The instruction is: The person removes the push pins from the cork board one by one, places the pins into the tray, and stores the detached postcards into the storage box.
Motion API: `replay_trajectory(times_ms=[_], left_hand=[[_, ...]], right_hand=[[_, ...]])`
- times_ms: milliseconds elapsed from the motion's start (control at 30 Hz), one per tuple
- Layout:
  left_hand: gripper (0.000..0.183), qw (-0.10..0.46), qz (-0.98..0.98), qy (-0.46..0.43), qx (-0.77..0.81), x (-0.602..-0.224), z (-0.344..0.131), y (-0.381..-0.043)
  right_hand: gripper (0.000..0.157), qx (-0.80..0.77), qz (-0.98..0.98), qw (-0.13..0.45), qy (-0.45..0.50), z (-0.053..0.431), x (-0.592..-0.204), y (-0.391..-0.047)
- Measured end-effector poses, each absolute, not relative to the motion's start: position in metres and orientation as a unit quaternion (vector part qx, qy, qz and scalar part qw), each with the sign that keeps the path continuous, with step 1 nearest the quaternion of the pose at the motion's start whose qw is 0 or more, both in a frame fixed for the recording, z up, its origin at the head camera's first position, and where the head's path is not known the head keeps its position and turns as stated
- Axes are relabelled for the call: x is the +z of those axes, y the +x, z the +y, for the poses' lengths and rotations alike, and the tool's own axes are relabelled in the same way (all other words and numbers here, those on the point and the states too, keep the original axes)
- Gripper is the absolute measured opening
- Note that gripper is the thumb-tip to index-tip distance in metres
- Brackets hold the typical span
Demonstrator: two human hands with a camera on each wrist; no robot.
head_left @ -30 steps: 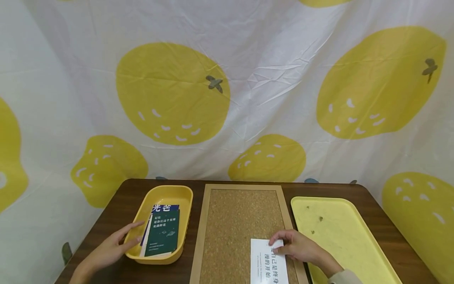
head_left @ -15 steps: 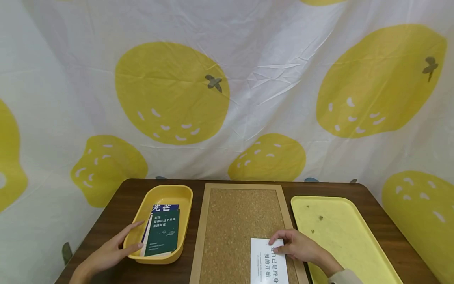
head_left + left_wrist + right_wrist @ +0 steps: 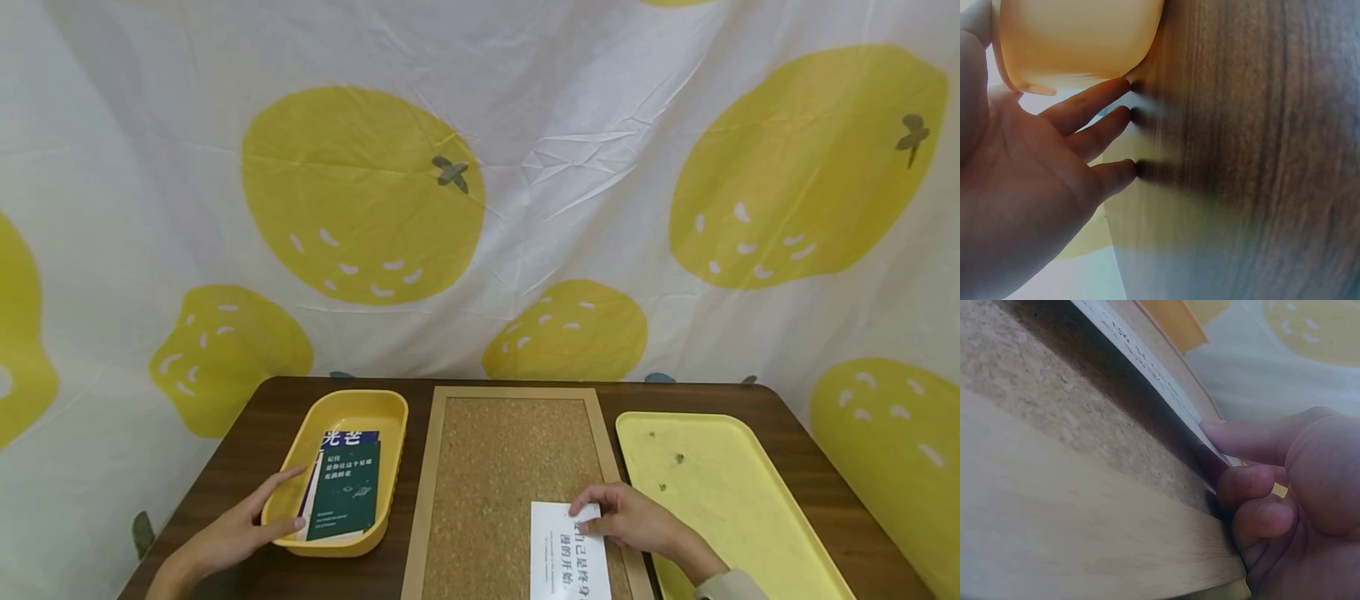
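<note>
My right hand (image 3: pixel 637 525) pinches the upper right corner of a white card (image 3: pixel 551 554) printed with Chinese characters. The card is over the lower part of a wood-framed cork board (image 3: pixel 506 450), its near end cut off by the view. In the right wrist view, thumb and fingers hold the card (image 3: pixel 1147 365) by its edge, tilted a little off the cork. My left hand (image 3: pixel 225 537) rests at the left rim of a yellow plastic bin (image 3: pixel 360 406), fingers extended. Its thumb reaches over the rim toward several stacked cards; a dark green one (image 3: pixel 347 492) is on top.
A flat pale yellow tray (image 3: pixel 712 475) with a few dark specks is right of the board. Everything stands on a dark wood table (image 3: pixel 255 442). A white curtain with lemon prints (image 3: pixel 570 192) hangs behind it.
My left thumb has shifted slightly over the bin's rim, and the cards in the bin look marginally straighter. The right hand and white card have stayed in place.
</note>
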State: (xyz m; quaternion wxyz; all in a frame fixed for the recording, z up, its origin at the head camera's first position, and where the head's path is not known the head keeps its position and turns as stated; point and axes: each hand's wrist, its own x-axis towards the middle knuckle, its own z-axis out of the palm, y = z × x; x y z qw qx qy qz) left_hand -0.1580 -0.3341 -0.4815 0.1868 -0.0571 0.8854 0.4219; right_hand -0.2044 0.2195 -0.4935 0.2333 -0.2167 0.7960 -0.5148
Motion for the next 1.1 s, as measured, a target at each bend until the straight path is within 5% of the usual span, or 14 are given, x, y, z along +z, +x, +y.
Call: replay_trajectory(times_ms=[1100], left_hand=[[0.088,0.188,0.891,-0.064,0.408,-0.485,-0.335,-0.158]], right_hand=[[0.022,-0.539,0.797,0.211,-0.172,0.219,-0.482,-0.206]])
